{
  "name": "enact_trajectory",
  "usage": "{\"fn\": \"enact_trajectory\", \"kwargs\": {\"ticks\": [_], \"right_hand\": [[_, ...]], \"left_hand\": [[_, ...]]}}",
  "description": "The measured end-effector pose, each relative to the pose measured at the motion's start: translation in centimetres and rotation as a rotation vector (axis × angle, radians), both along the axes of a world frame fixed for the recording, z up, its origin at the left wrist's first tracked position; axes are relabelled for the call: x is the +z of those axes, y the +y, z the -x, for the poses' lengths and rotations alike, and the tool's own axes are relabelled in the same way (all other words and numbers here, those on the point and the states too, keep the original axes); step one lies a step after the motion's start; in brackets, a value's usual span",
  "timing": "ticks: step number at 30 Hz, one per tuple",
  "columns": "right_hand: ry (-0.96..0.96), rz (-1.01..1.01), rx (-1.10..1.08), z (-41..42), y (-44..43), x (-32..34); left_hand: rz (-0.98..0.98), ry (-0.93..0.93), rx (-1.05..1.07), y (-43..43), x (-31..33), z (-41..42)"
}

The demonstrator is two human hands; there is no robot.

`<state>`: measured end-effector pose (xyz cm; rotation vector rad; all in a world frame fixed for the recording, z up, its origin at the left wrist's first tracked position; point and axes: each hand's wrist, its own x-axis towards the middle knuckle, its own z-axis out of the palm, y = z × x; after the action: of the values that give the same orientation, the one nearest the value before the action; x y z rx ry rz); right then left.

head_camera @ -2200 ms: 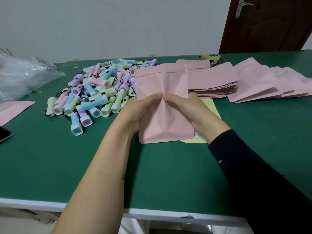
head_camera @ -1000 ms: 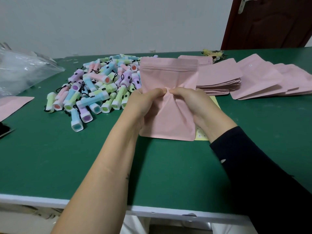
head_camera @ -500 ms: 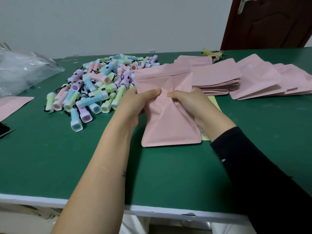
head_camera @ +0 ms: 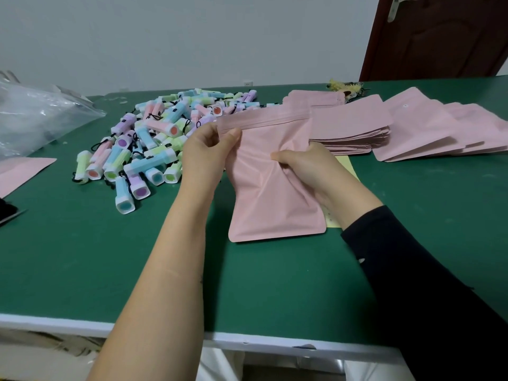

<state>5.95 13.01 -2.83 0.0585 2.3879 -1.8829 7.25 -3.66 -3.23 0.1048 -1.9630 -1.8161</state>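
I hold a pink zip pouch (head_camera: 272, 199) above the green table (head_camera: 82, 257), its bottom edge near the table top. My left hand (head_camera: 206, 152) pinches the pouch's upper left corner, just under the zip strip. My right hand (head_camera: 305, 163) grips the pouch's creased middle from the right side. A pile of several small pastel flashlights (head_camera: 154, 144) with black cords lies left of my left hand.
A stack of pink pouches (head_camera: 349, 125) sits behind the held one, with more fanned out at the right (head_camera: 439, 130). A yellow sheet (head_camera: 345, 166) lies under my right hand. A clear plastic bag (head_camera: 35, 119) and another pink pouch (head_camera: 19, 171) lie at far left.
My left hand has slid from the pouch's middle up to its top left corner. The right hand stays on the crumpled middle, and the pouch's top now tilts left.
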Motion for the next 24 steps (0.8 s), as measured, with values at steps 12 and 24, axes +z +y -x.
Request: {"fn": "enact_trajectory", "kwargs": {"ticks": [12, 24], "right_hand": [[0.006, -0.083, -0.021, 0.2, 1.2, -0.2], [-0.04, -0.114, 0.023, 0.4, 1.2, -0.5]], "left_hand": [[0.44, -0.002, 0.019, -0.7, -0.5, 0.3], [0.56, 0.013, 0.043, -0.4, -0.6, 0.2]]}}
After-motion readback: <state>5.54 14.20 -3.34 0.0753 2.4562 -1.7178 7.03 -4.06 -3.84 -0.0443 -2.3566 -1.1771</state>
